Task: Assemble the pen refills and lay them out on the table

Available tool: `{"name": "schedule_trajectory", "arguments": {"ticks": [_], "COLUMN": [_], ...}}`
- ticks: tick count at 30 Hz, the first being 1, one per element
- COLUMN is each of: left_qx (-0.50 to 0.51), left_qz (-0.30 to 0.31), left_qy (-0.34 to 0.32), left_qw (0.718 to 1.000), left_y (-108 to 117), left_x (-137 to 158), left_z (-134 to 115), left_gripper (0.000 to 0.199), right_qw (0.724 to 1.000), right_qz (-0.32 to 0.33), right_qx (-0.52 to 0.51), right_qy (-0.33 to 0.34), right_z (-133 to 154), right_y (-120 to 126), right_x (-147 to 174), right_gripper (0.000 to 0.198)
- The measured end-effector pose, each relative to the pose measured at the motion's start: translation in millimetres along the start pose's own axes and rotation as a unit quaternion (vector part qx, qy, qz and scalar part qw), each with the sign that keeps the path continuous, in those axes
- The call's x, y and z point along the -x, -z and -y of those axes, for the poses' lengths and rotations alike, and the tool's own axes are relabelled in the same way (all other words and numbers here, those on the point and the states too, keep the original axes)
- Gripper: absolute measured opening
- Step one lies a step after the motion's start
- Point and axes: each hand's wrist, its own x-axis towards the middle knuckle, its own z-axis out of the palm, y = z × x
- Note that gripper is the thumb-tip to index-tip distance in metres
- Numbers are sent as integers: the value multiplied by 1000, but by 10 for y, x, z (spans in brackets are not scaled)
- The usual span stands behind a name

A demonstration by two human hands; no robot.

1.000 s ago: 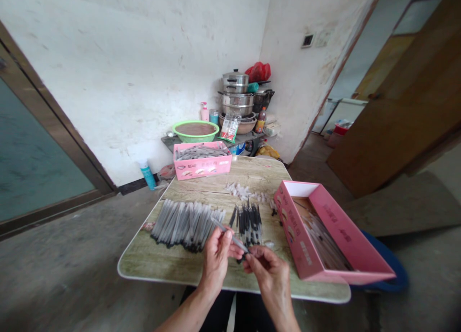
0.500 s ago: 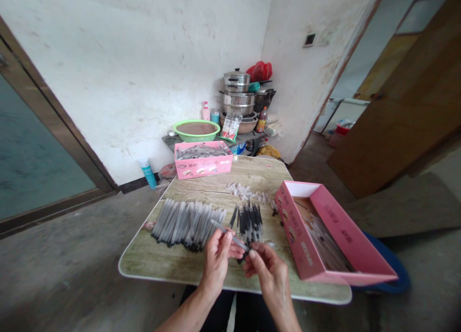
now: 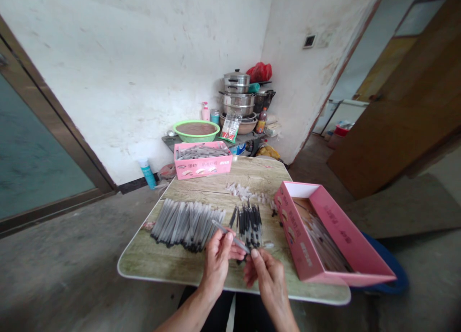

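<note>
My left hand [image 3: 218, 256] is closed round the middle of a translucent grey pen [image 3: 219, 225], which slants down to the right. At its lower end, the thumb and fingers of my right hand [image 3: 267, 269] pinch the pen; the very tip is hidden by them. Left of my hands lies a row of similar grey pens [image 3: 189, 221] with dark ends toward me. Just beyond my hands is a bunch of thin black pen parts [image 3: 249, 220], partly covered by my fingers. Small whitish pieces [image 3: 245, 192] are scattered farther back.
The wood-patterned table [image 3: 162, 267] carries a pink box [image 3: 203, 169] full of pens at the back. A larger pink box [image 3: 300, 248] with pale sticks inside stands at the right edge. Behind are a green basin [image 3: 196, 138] and stacked steel pots [image 3: 237, 100].
My right hand has shifted slightly, its thumb and fingers closing more tightly at the pen's lower end. My left hand and the pen have hardly moved.
</note>
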Motion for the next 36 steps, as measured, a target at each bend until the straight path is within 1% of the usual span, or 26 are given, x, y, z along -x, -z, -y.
{"name": "schedule_trajectory", "arguments": {"ticks": [2,3,5,7,10,12,14,16,19,20,24,27,30,33,36], "left_qx": [-1,-1,-1,-1,0,2,3,2,-1,-1,1,-1,-3,-3,-9], "left_qz": [-2,-4,-6,-3,0,-3,-8,-8,-4,-5,-3,4,4,2,10], "left_qy": [-1,-1,-2,-2,-3,-2,0,1,2,2,5,3,1,4,9], "left_qw": [1000,1000,1000,1000,1000,1000,1000,1000,1000,1000,1000,1000,1000,1000,1000], "left_y": [-2,-2,-4,-7,-13,-17,-22,-26,-33,-34,-35,-37,-39,-36,-33], "left_x": [-1,-2,-4,-2,4,6,5,5,4,2,-1,3,5,0,-6], "left_z": [-1,-3,-9,-15,-19,-18,-16,-14,-11,-10,-5,-4,-1,8,15], "left_gripper": [31,32,32,32,31,32,33,33,32,32,33,32,33,34,33], "right_qw": [1000,1000,1000,1000,1000,1000,999,999,1000,1000,1000,999,998,999,999], "right_qz": [-1,-7,-15,-8,5,-6,-16,-12,0,-2,-2,12,0,-7,11], "right_qx": [1,-5,-14,-11,-10,-24,-29,-24,-22,-24,-21,-34,-57,-47,-47], "right_qy": [-21,-20,4,22,-10,-17,7,19,-13,-16,20,-11,-42,-17,-3], "right_z": [2,1,-3,-4,4,10,13,9,1,0,11,27,38,46,38], "right_y": [1,2,8,12,11,8,7,9,13,14,12,-1,-9,2,18], "right_x": [0,-1,-5,-7,-4,-3,-6,-11,-14,-13,4,13,10,9,15], "right_gripper": [42,40,32,30,39,37,32,31,40,39,32,39,41,38,36]}}
